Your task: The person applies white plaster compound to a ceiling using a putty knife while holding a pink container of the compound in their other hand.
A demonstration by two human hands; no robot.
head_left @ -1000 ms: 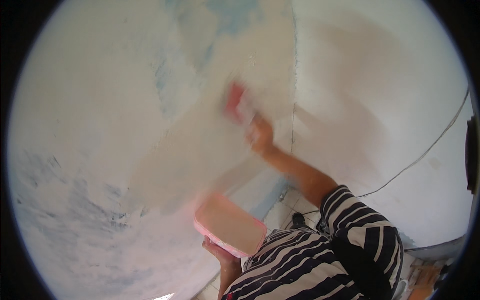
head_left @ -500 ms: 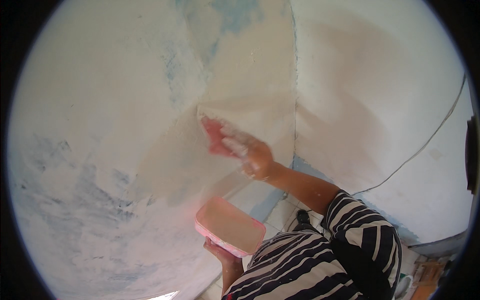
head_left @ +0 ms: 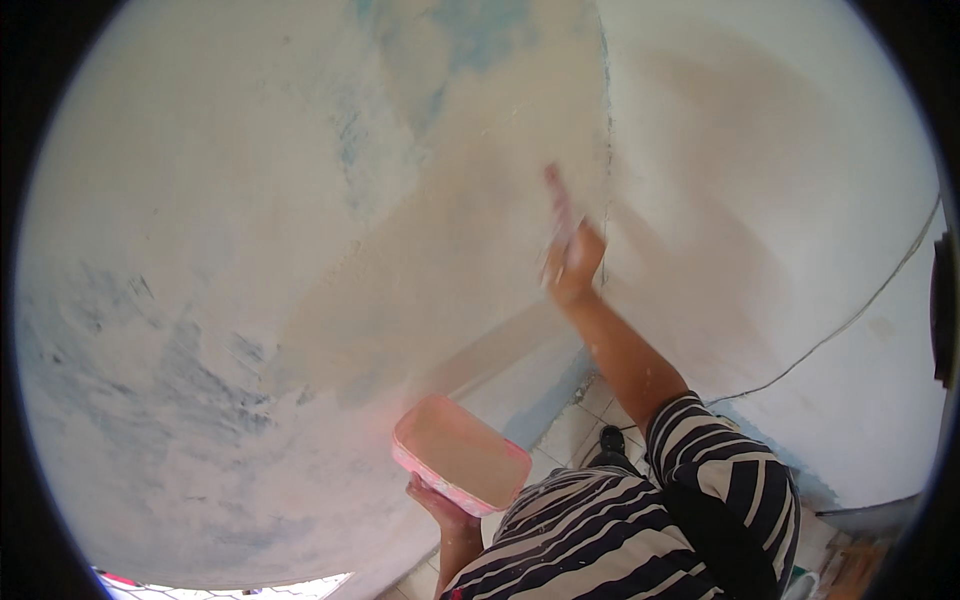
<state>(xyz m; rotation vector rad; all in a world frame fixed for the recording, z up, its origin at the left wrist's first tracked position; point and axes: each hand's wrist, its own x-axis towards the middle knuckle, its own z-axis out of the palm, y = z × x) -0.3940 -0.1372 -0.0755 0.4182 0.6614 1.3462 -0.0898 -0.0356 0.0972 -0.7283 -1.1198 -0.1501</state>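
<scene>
My right hand is closed around a reddish-pink putty knife, raised in front of the wall close to the corner. Motion blurs the tool, so whether its edge touches the surface cannot be made out. Lower down, my left hand supports a pink rectangular tub from below and the side. Smooth beige filler lies inside the tub. On the wall a damp-looking beige patch spreads toward the corner, with blue paint showing above it.
A second whitish wall meets the first at a corner on the right, and a thin cable hangs along it. Floor tiles and my dark shoe show below. Wooden pieces lie at the lower right.
My right hand has moved up and right with the putty knife, from the middle of the beige patch toward the corner. The tub stays almost where it was in my left hand.
</scene>
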